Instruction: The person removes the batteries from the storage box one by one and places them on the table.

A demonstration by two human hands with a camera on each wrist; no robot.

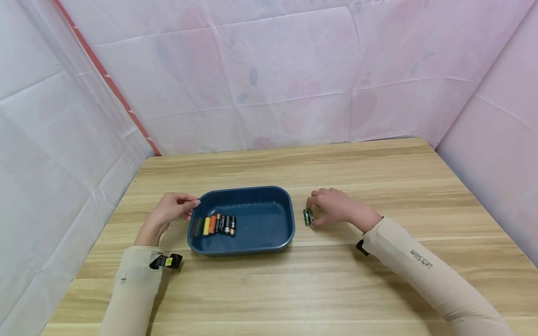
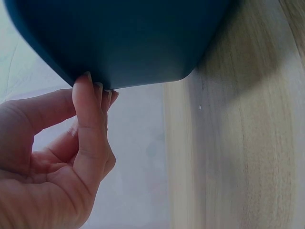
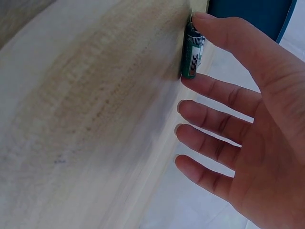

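A dark blue tray (image 1: 248, 189) stands on the wooden table (image 1: 319, 284); its outer wall fills the top of the left wrist view (image 2: 133, 38). Several batteries (image 1: 219, 225) lie side by side in its left part. My left hand (image 1: 194, 204) rests its fingertips (image 2: 93, 88) against the tray's left corner, holding nothing. To the right of the tray, my right hand (image 1: 311, 212) pinches a green battery (image 1: 308, 217) lying on the table. In the right wrist view the thumb and index finger sit at the battery's (image 3: 192, 59) two ends, and the other fingers are spread straight.
Pink-white cloth walls (image 1: 294, 70) close in the table at the back and on both sides. Bare wood lies in front of the tray and to the right of my right hand. A corner of the tray (image 3: 248, 14) shows just past the battery.
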